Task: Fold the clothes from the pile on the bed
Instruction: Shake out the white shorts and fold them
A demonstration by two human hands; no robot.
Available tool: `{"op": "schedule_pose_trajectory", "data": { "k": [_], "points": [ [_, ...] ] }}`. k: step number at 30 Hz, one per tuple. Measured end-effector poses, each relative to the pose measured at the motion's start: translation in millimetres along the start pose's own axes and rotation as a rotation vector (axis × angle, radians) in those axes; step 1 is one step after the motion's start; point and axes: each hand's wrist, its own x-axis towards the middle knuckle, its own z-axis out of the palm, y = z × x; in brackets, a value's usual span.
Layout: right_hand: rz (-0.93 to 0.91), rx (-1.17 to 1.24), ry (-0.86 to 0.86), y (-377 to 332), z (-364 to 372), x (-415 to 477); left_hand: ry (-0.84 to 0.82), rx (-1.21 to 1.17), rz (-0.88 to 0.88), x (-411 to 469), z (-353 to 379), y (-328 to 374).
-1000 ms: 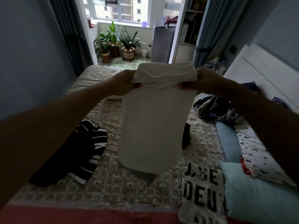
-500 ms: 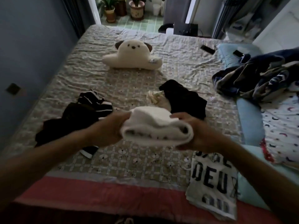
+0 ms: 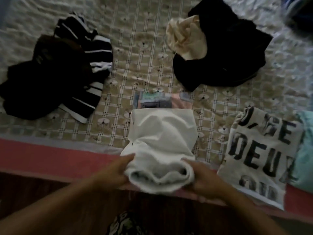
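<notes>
Lowering onto the bed (image 3: 152,53) now: the white garment (image 3: 162,133), held up at full length a second ago and bundled in mid-air half a second back, has come down with its far edge flat on the checked cover and its near fold bunched at the mattress edge. That looks like one more piece nearly finished. It partly covers a pastel folded piece (image 3: 160,100) beneath. The left hand (image 3: 116,173) and right hand (image 3: 205,182) each pinch a near corner of the roll, thumbs on top. Counting, biggest first: one dark striped heap (image 3: 55,73) far left, one black garment (image 3: 227,53) far right, one lettered shirt (image 3: 264,156) folded beside the right hand, one cream piece (image 3: 184,38) tucked against the black.
</notes>
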Motion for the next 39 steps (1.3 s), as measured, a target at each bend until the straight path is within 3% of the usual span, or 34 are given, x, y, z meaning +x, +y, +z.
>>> {"op": "schedule_pose_trajectory", "data": {
  "k": [2, 6, 9, 12, 14, 17, 22, 26, 28, 30, 37, 39],
  "points": [
    [-0.038, 0.037, 0.144, 6.9, -29.9, 26.2, 0.065, -0.02, 0.027, 31.5, -24.7, -9.0],
    [-0.036, 0.032, 0.526, 12.8, -76.9, 99.8, 0.377, -0.079, 0.046, 113.1, -68.0, 8.6],
    [0.035, -0.153, 0.812, 32.6, -72.2, 157.1, 0.684, 0.311, 0.07, 160.2, -55.8, -8.3],
    [0.0, -0.379, 0.791, 59.7, -28.4, 190.1, 0.599, 0.651, 0.226, 191.3, -16.6, -33.2],
    [0.0, -0.559, 0.71, 86.3, 2.3, 202.3, 0.517, 0.774, 0.209, 204.9, 9.5, -61.9],
    [0.048, -0.701, 0.679, 127.0, 29.2, 219.5, 0.503, 0.846, 0.138, 218.6, 31.2, -97.0],
    [0.075, -0.719, 0.702, 138.5, 33.8, 233.6, 0.496, 0.889, 0.102, 233.6, 34.7, -101.0],
    [0.046, -0.563, 0.822, 124.0, 9.4, 204.4, 0.695, 0.71, 0.028, 216.3, 22.0, -92.8],
    [0.112, -0.364, 0.934, 127.8, -4.0, 183.9, 0.847, 0.424, -0.152, 205.2, 16.5, -88.9],
    [0.13, -0.064, 0.869, 136.1, -11.6, 170.3, 0.897, 0.138, -0.252, 199.4, 14.0, -84.7],
    [-0.021, 0.145, 0.496, 132.5, -35.6, 161.2, 0.673, -0.18, -0.185, 187.2, 2.7, -60.1],
    [-0.044, 0.173, 0.525, 131.0, -40.4, 145.8, 0.615, -0.196, -0.129, 183.5, 3.2, -43.4]
  ]
}}
